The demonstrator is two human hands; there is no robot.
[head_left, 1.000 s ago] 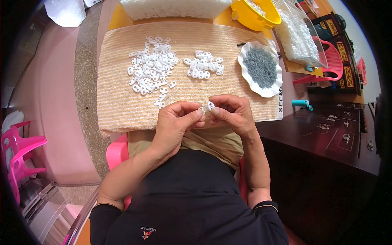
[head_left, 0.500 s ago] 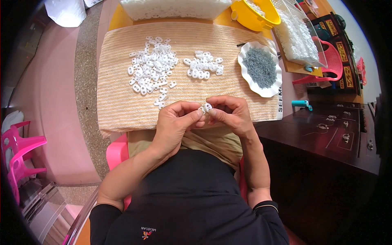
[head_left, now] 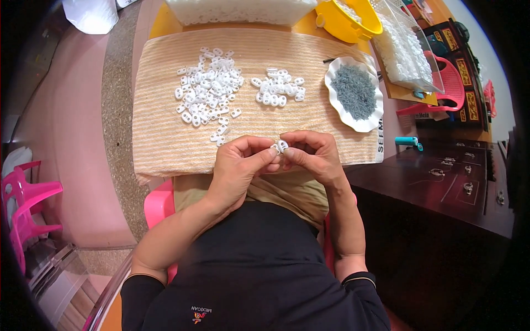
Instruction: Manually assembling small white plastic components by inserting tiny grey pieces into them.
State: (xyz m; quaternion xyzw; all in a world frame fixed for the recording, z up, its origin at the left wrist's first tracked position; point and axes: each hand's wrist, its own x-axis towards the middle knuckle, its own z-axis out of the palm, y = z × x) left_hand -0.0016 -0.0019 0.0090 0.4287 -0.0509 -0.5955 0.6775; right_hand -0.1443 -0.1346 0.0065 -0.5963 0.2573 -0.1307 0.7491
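Over the near edge of the cloth, my left hand (head_left: pixel 241 160) and my right hand (head_left: pixel 314 157) meet, thumbs against index fingers. The right pinches a small white plastic piece with two holes (head_left: pixel 283 145). Another small white part (head_left: pixel 275 148), mostly covered by fingertips, is in the left. Both parts touch or nearly touch; I cannot tell whether they are joined. Beyond my left hand spreads a large loose pile of white two-holed pieces (head_left: pixel 207 88). A smaller heap of white pieces (head_left: pixel 277 87) lies beyond both hands. Small grey slivers (head_left: pixel 353 91) fill a white scalloped dish (head_left: pixel 337 113) at right.
A striped tan cloth (head_left: pixel 160 127) covers the table. Along the far side stand a clear bin of white parts (head_left: pixel 237 14), a yellow basket (head_left: pixel 348 27) and another clear container (head_left: pixel 406 55). At right is a dark cabinet (head_left: pixel 419 193) with a teal tube (head_left: pixel 407 140) on it.
The pinched white piece is turned slightly between my fingertips. My hands stay nearly in place, and the table's contents shift a little rightward in the view.
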